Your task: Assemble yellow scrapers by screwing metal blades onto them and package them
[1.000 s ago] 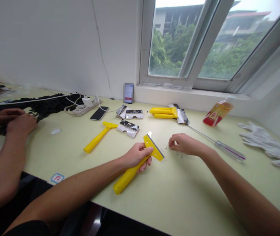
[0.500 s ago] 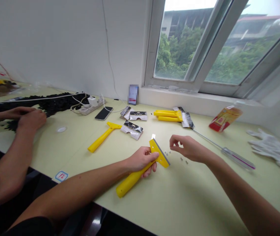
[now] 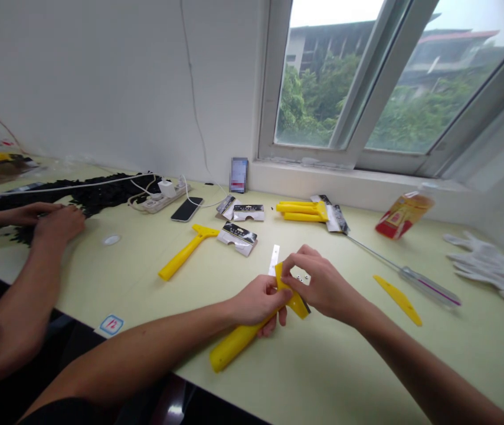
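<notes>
- Right fingers (image 3: pixel 298 260), nearly pinched together, have come to the head of a long-handled yellow plastic scraper (image 3: pixel 236 347); their grip is unclear.
- Left fingers (image 3: pixel 267 329) wrap its neck, so both hands now occupy it.
- Flat yellow strip (image 3: pixel 398 300) newly shows, right of the right fingers.
</notes>
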A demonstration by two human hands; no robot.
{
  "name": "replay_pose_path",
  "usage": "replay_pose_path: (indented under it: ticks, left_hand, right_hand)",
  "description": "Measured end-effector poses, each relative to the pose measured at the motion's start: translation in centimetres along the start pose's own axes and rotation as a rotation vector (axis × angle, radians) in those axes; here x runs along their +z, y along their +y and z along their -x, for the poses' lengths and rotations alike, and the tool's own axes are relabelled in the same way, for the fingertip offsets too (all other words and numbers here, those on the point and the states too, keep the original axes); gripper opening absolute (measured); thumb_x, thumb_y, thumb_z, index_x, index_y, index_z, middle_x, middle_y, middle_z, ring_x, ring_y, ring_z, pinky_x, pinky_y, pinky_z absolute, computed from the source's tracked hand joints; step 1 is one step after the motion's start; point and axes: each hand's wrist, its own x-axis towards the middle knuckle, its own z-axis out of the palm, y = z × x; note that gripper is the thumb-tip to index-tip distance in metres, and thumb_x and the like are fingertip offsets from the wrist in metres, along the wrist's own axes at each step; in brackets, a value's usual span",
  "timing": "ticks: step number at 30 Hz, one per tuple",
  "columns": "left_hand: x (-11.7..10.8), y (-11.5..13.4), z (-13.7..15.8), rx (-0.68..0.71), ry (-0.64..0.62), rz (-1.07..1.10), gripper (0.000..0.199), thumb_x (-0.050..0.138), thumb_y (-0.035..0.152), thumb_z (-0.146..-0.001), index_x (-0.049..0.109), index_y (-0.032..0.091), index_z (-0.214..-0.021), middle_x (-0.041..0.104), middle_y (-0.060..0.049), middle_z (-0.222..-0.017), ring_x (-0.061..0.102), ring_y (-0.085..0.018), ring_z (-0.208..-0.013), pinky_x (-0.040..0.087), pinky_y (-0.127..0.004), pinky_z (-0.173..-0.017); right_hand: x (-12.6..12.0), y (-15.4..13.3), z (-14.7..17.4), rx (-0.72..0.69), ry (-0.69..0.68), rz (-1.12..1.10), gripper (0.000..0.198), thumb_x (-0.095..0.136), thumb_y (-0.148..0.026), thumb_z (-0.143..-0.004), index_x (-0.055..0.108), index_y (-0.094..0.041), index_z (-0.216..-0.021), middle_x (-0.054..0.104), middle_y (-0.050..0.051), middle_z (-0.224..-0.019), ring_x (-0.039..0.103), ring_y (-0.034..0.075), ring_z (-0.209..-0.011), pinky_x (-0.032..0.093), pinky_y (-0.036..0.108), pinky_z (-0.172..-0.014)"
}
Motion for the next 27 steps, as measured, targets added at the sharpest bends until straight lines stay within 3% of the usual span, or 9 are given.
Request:
replay_pose_path:
  ticks: [4,7,12,19,23,25,27]
  left_hand:
    - [0.1,0.2,0.1,0.021,0.003,-0.011,0.057,0.048,0.068,-0.085,0.053,0.016,-0.063,0.049,0.001,-0.037,0.043,-0.010,-0.026,0.035,-0.020,-0.028]
    - [0.1,0.3,0.2,0.029,0.001,-0.022,0.057,0.048,0.067,-0.086,0.053,0.016,-0.062,0.049,0.001,-0.037,0.042,-0.010,-0.026,0.035,-0.020,-0.028]
    - [0.0,0.4,0.4,0.037,-0.043,-0.043,0.057,0.047,0.066,-0.087,0.054,0.015,-0.061,0.049,0.001,-0.037,0.044,-0.010,-0.026,0.035,-0.020,-0.029]
    - [0.0,0.4,0.0,0.072,0.016,-0.068,0.056,0.045,0.066,-0.088,0.053,0.014,-0.067,0.051,0.000,-0.044,0.045,-0.010,-0.030,0.036,-0.020,-0.031]
    - [-0.3,0.9,0.6,0.112,0.134,-0.237,0.050,0.048,0.060,-0.089,0.059,0.012,-0.101,0.063,-0.003,-0.067,0.052,-0.010,-0.038,0.041,-0.021,-0.038]
    - [-0.4,1.3,1.1,0.180,0.268,-0.466,0.053,0.055,0.055,-0.087,0.050,0.017,-0.125,0.068,-0.005,-0.081,0.058,-0.012,-0.048,0.047,-0.024,-0.046]
    - [-0.6,1.5,1.5,0.280,0.384,-0.765,0.062,0.063,0.048,-0.085,0.041,0.022,-0.136,0.068,-0.006,-0.095,0.064,-0.016,-0.064,0.053,-0.029,-0.059]
  right_hand:
    - [0.3,0.4,-0.2,0.106,0.060,-0.125,0.012,0.062,-0.021,-0.079,0.053,-0.025,-0.084,0.061,0.002,-0.089,0.054,0.019,-0.084,0.045,0.035,-0.077]
    - [0.7,0.9,-0.4,0.216,0.035,-0.335,0.025,0.064,-0.024,-0.077,0.053,-0.025,-0.099,0.060,0.003,-0.101,0.055,0.018,-0.088,0.046,0.033,-0.075]
    - [0.9,1.2,-0.5,0.327,-0.180,-0.786,0.043,0.064,-0.029,-0.080,0.042,-0.025,-0.117,0.053,-0.005,-0.077,0.052,0.012,-0.068,0.042,0.026,-0.061]
    - [0.9,0.8,-0.5,0.336,-0.121,-0.858,0.046,0.068,-0.032,-0.080,0.041,-0.025,-0.117,0.057,-0.003,-0.082,0.054,0.012,-0.070,0.042,0.026,-0.062]
    - [1.1,1.4,-0.6,0.344,-0.073,-0.818,0.043,0.067,-0.032,-0.080,0.042,-0.024,-0.115,0.058,-0.003,-0.080,0.055,0.011,-0.068,0.042,0.025,-0.059]
    - [1.0,1.9,-0.6,0.360,-0.020,-0.801,0.043,0.067,-0.034,-0.079,0.044,-0.024,-0.113,0.058,-0.004,-0.078,0.056,0.012,-0.067,0.042,0.024,-0.058]
    - [0.8,2.3,-0.7,0.382,0.029,-0.801,0.043,0.069,-0.035,-0.078,0.044,-0.024,-0.110,0.058,-0.004,-0.077,0.058,0.012,-0.068,0.045,0.025,-0.059]
